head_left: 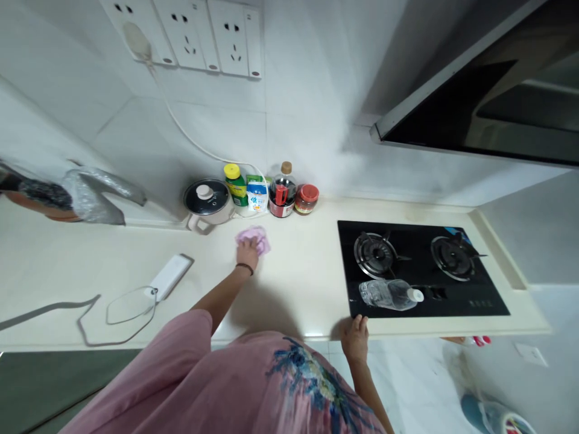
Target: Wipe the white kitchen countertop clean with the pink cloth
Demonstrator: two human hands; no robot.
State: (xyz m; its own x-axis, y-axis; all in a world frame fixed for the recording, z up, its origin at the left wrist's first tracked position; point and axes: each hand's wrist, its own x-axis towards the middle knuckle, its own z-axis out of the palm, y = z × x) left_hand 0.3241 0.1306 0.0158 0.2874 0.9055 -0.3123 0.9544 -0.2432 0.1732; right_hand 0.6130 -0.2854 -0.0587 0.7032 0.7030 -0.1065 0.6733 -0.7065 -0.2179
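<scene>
Left hand (247, 254): on the pink cloth (259, 234), fingers bent over it, holding it bunched against the counter (296, 271). Dark bracelet (245, 267) on that wrist. Right hand (355, 341): released, fingers resting on the counter's front edge, right by the hob's near left corner.

Cloth sits just in front of the items along the wall, well left of the hob (416, 238). Wall row, left to right: lidded pot (208, 196), handle toward the front; green bottle (236, 184), yellow cap; white-blue bag (257, 197); brown-capped bottle (286, 171), dark contents, with a low jar (280, 210) in front of it; red-lidded jar (307, 201) at the right end. Something red at the low jar's top, can't tell what.

Hob has two burners. Clear bottle (391, 294) lies on its side in front of the left burner (376, 254), white cap pointing right. Right burner (453, 258) has a bit of blue behind it.

Left end of counter: white box (172, 274), grey cord (104, 344) looping beside it. Plastic-wrapped item (90, 196) farther back, blurred.

Wall: three sockets (234, 39), plug (136, 41) in the leftmost, white cable (181, 129) dropping behind the row. Dark hood (452, 105) upper right.
</scene>
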